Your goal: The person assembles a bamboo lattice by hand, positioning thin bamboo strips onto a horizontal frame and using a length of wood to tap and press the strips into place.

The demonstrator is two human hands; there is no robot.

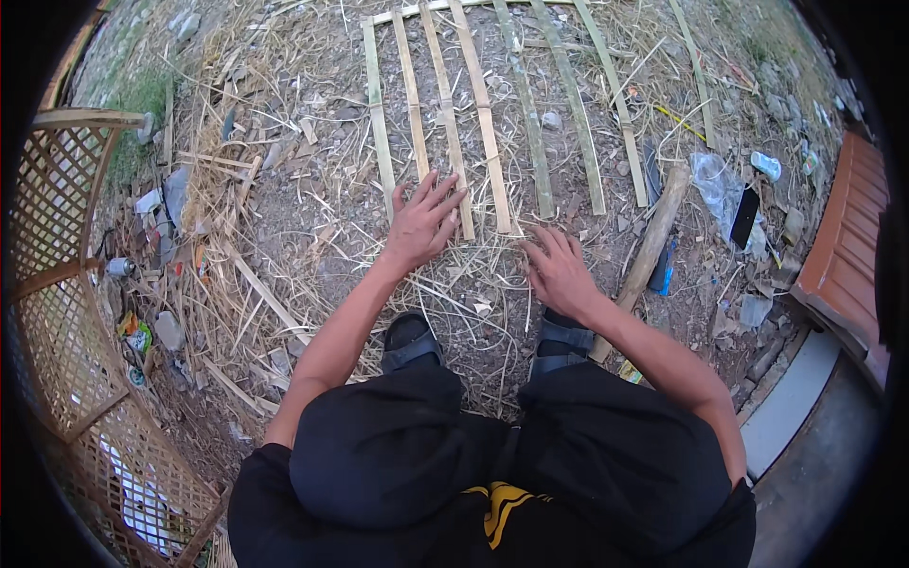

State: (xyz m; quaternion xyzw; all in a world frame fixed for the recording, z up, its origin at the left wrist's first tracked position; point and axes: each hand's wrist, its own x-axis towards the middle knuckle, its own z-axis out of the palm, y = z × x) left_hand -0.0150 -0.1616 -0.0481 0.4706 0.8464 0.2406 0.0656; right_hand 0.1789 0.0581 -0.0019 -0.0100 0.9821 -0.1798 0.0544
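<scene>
Several bamboo strips lie side by side on the ground ahead of me, their near ends uneven. My left hand point(423, 223) rests with fingers spread over the near ends of the left strips, among them a greenish bamboo strip point(378, 133) and a pale tan bamboo strip point(443, 90). Just beyond the end of another tan bamboo strip point(489, 133), my right hand point(561, 273) hovers low or touches the ground, fingers stretched and holding nothing. Greener strips point(525, 114) continue to the right. At the far end a bamboo crosspiece point(417, 10) runs across them.
Shavings and split bamboo point(241, 265) litter the dirt. A wooden pole point(653, 241) lies right, near clear plastic point(712, 185) and a can point(766, 167). A woven lattice panel point(57, 227) stands left; a rust-red corrugated sheet point(847, 232) is at right.
</scene>
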